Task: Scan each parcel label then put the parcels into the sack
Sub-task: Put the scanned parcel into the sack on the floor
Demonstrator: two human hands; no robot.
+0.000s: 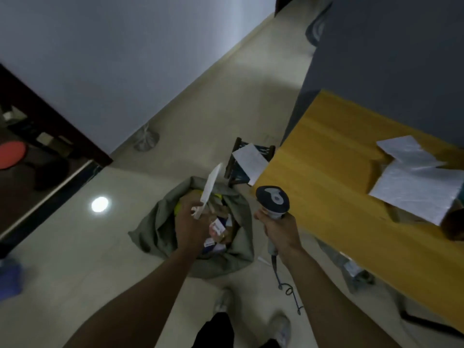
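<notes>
The left hand (192, 219) pinches a thin white flat parcel (211, 190) edge-on, directly above the open grey fabric sack (160, 222) of parcels on the floor. The right hand (280, 228), beside it, grips a grey handheld barcode scanner (273, 199).

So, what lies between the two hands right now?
In the head view, between the left hand, holding a white parcel, and the right hand, gripping the scanner, shows the open grey sack on the floor, with parcels inside it.
</notes>
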